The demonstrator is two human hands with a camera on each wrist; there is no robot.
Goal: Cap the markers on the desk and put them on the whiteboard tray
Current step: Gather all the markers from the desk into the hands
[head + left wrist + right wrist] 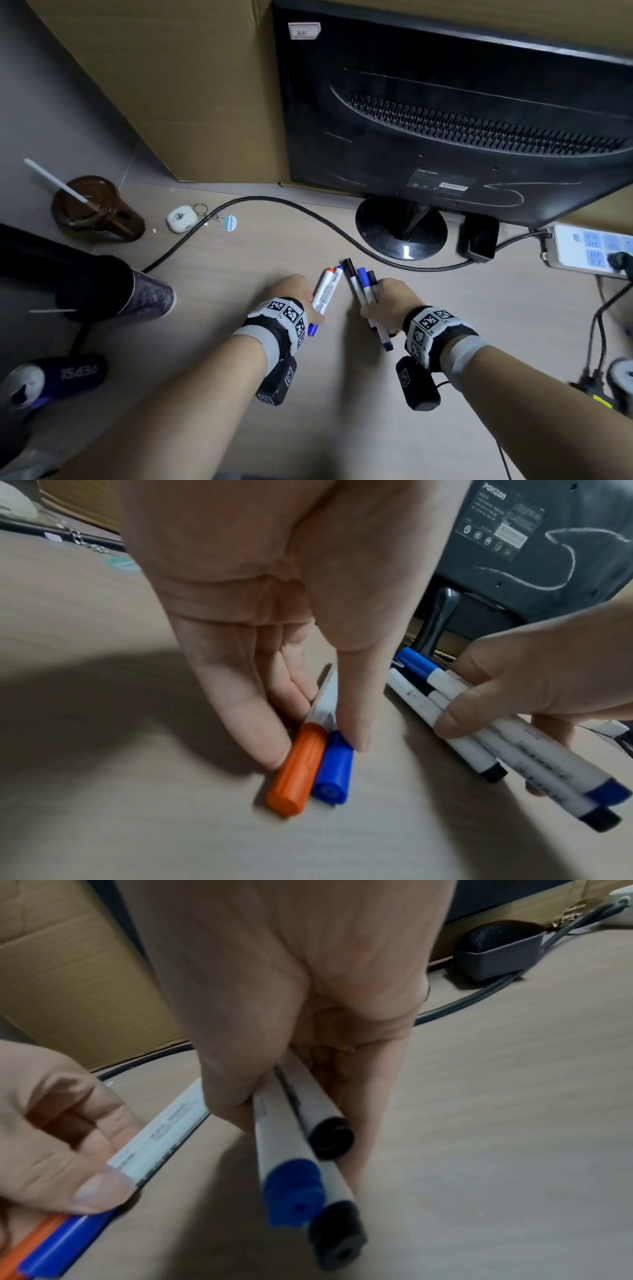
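Observation:
On the pale wooden desk (239, 274), my left hand (296, 289) pinches two white markers (325, 291) side by side, one with an orange cap (298, 769) and one with a blue cap (334, 769); thumb and fingers (274, 748) press them from both sides. Just to the right, my right hand (390, 298) grips a bundle of three markers (363, 291). Its end faces show as one blue (294, 1194) and two black (330, 1137). All visible caps are on. No whiteboard tray is in view.
A black monitor (462, 120) on a round stand (400, 229) stands behind the hands, with a black cable (274, 205) curving across the desk. A cardboard box (171, 85), brown cup (92, 209), key fob (181, 217), power strip (589, 246) and shoes (147, 291) surround them.

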